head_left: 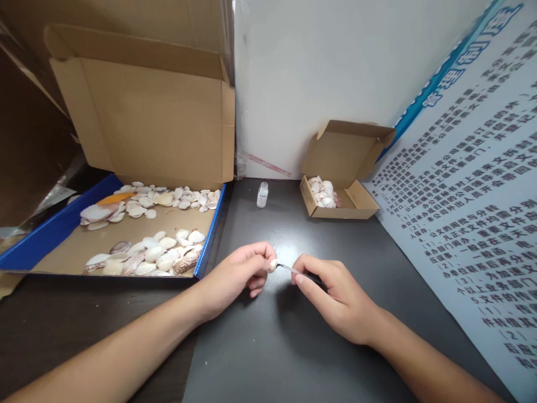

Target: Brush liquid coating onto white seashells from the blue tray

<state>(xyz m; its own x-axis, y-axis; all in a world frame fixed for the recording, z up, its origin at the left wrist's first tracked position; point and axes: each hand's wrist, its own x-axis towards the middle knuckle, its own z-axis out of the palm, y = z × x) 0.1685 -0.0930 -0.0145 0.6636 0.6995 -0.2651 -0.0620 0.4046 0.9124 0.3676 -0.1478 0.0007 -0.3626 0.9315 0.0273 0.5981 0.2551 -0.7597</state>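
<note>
Both hands meet low over the bench, the left hand pinching a small shell while the right hand pinches what looks like a thin tool against it; a slip could jab fingers or flick the shell toward the vial.

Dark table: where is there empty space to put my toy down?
The dark table is bare between the two forearms, below the left hand and right hand. Another bare strip runs from the small clear glass vial toward the hands. The big blue-edged cardboard tray and the small open cardboard box are crowded with seashells.
</note>
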